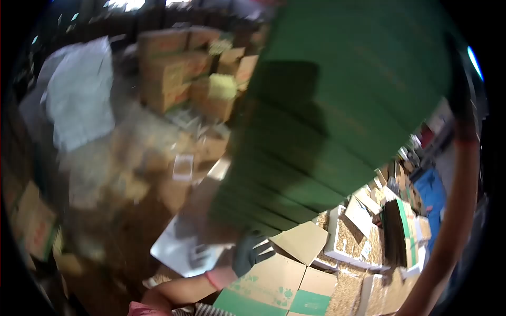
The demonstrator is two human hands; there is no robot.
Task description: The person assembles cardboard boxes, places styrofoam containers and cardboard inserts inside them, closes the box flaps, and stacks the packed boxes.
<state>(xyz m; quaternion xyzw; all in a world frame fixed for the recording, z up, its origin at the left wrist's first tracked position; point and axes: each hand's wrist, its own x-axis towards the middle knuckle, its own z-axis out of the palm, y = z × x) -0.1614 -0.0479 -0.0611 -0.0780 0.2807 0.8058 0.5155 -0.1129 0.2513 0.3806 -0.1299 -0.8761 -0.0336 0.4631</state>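
Observation:
A large green bundle, looking like stacked flattened cardboard cartons, is tilted up in front of me and fills the upper right. My right hand, in a dark glove, grips its right edge with the arm raised; shadow hides most of those fingers. Close under the bundle's lower end is my left hand, also in a dark glove. Its fingers are spread, and whether they touch the bundle I cannot tell. Below that hand lies an open carton with green print.
Brown cartons are piled at the back left near a white sack. White-edged trays of small brown pieces sit on the right, beside upright folded cartons. A blue sheet lies beyond.

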